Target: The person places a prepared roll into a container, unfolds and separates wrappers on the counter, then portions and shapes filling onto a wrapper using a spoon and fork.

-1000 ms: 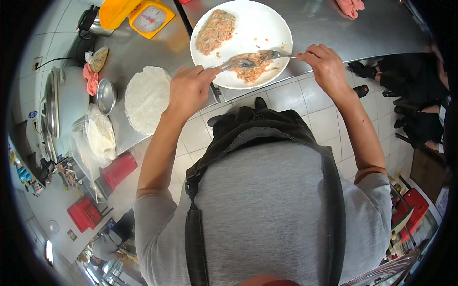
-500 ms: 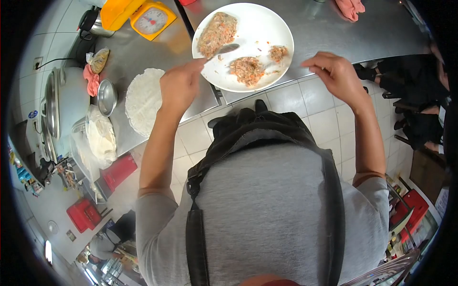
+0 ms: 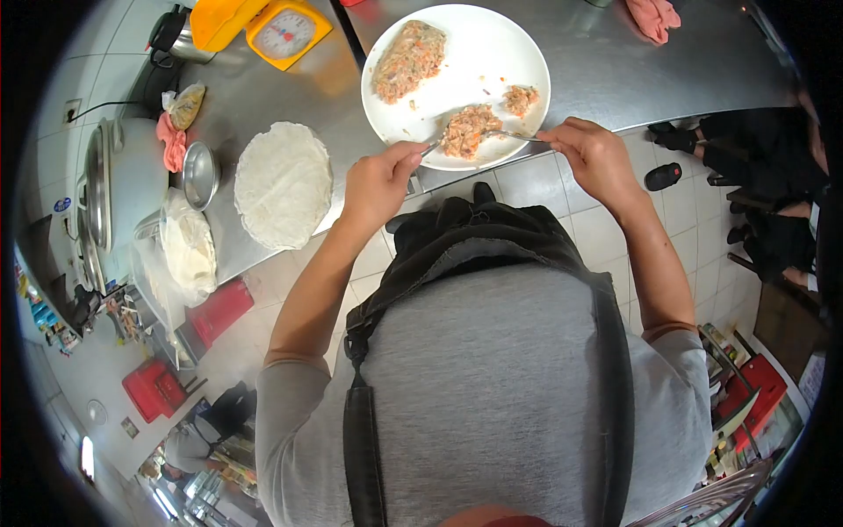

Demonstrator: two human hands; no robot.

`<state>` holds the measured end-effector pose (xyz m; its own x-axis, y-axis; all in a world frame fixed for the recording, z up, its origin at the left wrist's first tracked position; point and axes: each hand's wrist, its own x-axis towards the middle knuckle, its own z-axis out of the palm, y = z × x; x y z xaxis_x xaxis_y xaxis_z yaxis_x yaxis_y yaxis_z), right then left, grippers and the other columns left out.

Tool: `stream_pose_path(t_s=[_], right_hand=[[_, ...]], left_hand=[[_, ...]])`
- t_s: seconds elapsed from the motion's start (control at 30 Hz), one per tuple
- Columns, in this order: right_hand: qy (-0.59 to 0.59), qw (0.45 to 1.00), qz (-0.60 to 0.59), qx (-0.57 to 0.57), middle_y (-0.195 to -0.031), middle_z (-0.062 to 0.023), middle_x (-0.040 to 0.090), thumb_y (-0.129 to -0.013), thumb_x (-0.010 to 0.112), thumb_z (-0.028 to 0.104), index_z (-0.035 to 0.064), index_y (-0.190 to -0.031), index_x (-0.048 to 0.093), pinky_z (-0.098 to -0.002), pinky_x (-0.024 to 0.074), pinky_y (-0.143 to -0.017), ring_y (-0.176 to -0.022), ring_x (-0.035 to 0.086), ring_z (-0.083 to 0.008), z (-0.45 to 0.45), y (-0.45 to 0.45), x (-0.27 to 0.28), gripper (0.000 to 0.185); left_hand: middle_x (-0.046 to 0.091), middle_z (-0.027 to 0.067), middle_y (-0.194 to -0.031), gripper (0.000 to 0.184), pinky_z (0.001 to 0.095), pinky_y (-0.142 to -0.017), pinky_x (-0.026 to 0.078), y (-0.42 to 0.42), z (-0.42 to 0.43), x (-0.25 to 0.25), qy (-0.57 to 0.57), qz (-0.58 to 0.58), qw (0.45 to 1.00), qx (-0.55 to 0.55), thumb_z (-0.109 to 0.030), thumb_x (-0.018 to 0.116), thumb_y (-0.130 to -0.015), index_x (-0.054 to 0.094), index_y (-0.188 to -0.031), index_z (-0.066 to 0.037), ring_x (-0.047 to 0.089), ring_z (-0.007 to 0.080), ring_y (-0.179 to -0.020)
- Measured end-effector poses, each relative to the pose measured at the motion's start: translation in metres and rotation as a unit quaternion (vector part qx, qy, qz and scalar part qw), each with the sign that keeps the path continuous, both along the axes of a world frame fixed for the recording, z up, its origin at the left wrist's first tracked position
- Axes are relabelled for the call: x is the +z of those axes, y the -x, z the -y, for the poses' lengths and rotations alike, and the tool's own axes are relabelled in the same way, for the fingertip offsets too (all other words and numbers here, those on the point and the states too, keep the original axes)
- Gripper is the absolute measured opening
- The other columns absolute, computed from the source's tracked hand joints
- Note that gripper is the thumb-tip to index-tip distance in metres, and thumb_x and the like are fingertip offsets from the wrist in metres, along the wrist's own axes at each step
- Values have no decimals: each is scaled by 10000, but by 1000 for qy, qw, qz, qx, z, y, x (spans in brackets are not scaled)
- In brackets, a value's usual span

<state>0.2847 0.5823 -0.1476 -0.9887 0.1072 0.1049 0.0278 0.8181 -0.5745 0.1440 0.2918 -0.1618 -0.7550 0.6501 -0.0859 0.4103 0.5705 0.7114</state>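
Observation:
A round white plate (image 3: 386,119) carries a large oval mound of minced filling (image 3: 411,60) with orange bits. Nearer to me on it are a loose pile of filling (image 3: 471,130) and a small clump (image 3: 521,99) to the right. My left hand (image 3: 379,180) is closed round a metal spoon (image 3: 430,148), whose bowl is hidden against the loose pile's left side. From the other side, my right hand (image 3: 595,158) pinches the handle of a thin metal utensil (image 3: 520,136). Its tip is in the same pile, so I cannot tell whether it is a spoon or a fork.
Left of the plate lie round white thin sheets (image 3: 283,184) on the steel table (image 3: 290,92). A metal bowl (image 3: 201,176), a plastic bag (image 3: 187,250), a yellow scale (image 3: 288,35) and pink cloths (image 3: 653,19) are around. Seated people's legs (image 3: 746,119) show at right.
Both hands have come inward to the near pile. My left hand has moved right and down with the spoon, away from the large mound. The right hand's utensil now reaches into the pile.

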Motion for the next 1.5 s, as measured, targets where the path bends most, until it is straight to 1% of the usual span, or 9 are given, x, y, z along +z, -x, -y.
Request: stream_pose_path(t_s=[0.03,0.1,0.2,0.6,0.87,0.97,1.03,1.07,1.5], right_hand=[[0,1000,0,0,-862,-64,681,-866,649,91,113,-999,719,-381,523,-683,-804,658,-274,1,-1,2,152],[1,1000,-5,-7,-850,-64,680,-852,657,64,104,-1007,722,-376,510,-663,-778,647,-271,2,-2,9,173],[57,997,-46,0,-812,-71,653,-847,658,17,95,-1035,732,-336,480,-636,-719,612,-239,-10,-4,23,216],[111,981,-103,-123,-817,-57,622,-890,641,-4,15,-1060,709,-257,436,-657,-726,530,-129,-24,-26,51,183],[192,947,-154,-207,-893,-28,624,-924,624,15,-8,-1110,682,-228,432,-767,-830,554,-97,-22,-39,37,196],[228,929,-168,-240,-980,-12,651,-949,612,40,-9,-1149,670,-215,435,-839,-903,579,-88,-15,-44,29,213],[304,894,-191,-268,-994,-33,656,-936,613,11,-9,-1114,684,-233,442,-809,-882,572,-98,-5,-44,27,193],[280,903,-182,-269,-1005,-43,664,-936,609,9,-18,-1120,681,-245,452,-841,-908,585,-103,-5,-46,25,199],[242,905,-173,-304,-1006,-45,674,-946,606,15,-15,-1149,677,-249,455,-891,-952,600,-105,7,-33,44,218]], left_hand=[[674,86,-686,199,371,-603,491,4,1,-5,0,0,1000,0,-217,613,-947,708,-1086,-109,631,258,-588],[529,-45,-632,229,237,-486,332,17,2,-8,-62,210,976,23,-181,606,-961,703,-1120,-47,387,59,-521],[395,-101,-635,287,197,-471,224,36,3,16,-49,434,896,78,-193,597,-964,661,-1162,4,289,18,-513],[358,-100,-609,316,193,-449,204,81,19,88,-234,469,850,59,-233,556,-995,614,-1202,-1,252,18,-475],[490,-72,-632,303,205,-495,307,232,66,165,-206,73,953,212,-237,555,-974,679,-1097,11,402,28,-540],[663,28,-733,304,284,-582,469,290,74,138,-118,-158,962,188,-261,530,-972,709,-1076,-39,610,137,-632],[730,128,-885,270,386,-721,542,303,69,128,109,-349,900,237,-271,517,-959,727,-1082,-154,710,274,-807],[712,155,-934,235,449,-768,540,310,69,120,119,-368,893,231,-297,540,-944,721,-1090,-263,698,340,-866],[716,135,-855,262,421,-719,534,264,82,114,62,-340,919,192,-284,611,-903,702,-1144,-234,693,327,-827]])
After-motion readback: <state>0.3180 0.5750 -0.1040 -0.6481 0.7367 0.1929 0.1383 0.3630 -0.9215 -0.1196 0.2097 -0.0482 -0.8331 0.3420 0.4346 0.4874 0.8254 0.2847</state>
